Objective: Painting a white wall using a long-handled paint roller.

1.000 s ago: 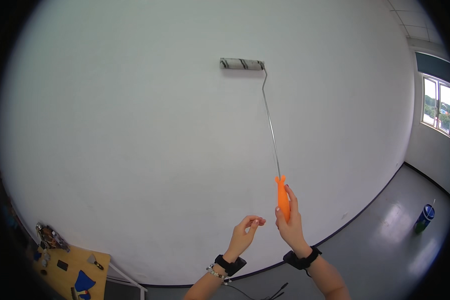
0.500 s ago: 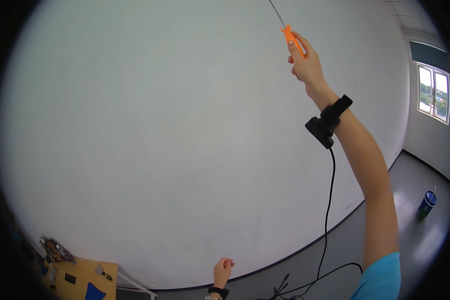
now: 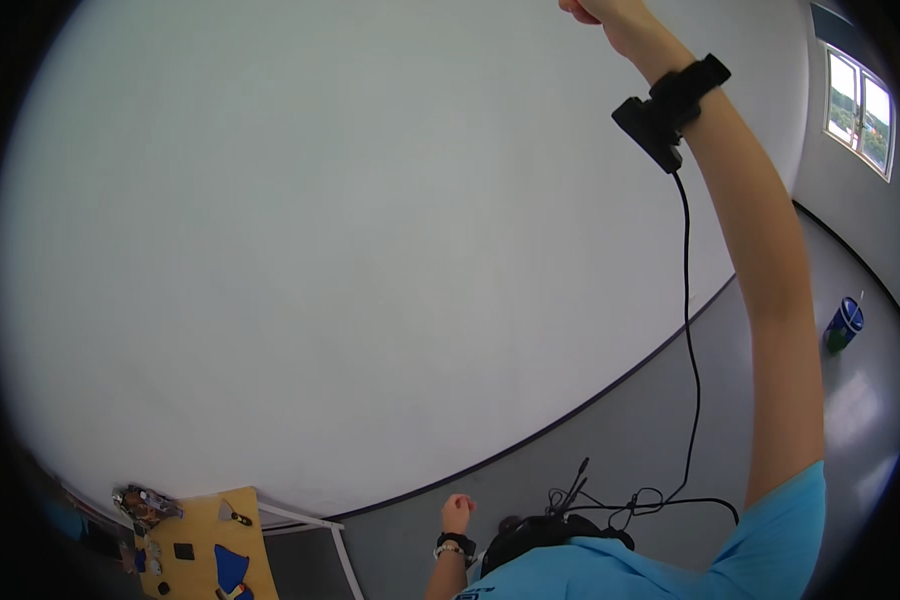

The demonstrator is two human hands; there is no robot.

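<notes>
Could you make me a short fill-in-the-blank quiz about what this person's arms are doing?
1. The right hand is raised toward the picture's ____ edge.
2. A black cable hangs from the ____ strapped at the right wrist.
3. The left hand is low, curled into a loose ____.
4. The blue cup stands on the grey ____.

Missing words: top; black device; fist; floor

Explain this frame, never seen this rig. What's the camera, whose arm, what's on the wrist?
It is one fisheye camera worn on a person's head, so straight edges bend. The big pale surface is a white wall. The person's right hand is raised to the top edge and mostly cut off; whether it holds anything cannot be seen. A black device is strapped to that wrist, with a black cable hanging down. The left hand hangs low, loosely curled and empty. A yellow table with small tools sits bottom left, a blue can on the grey floor.
</notes>
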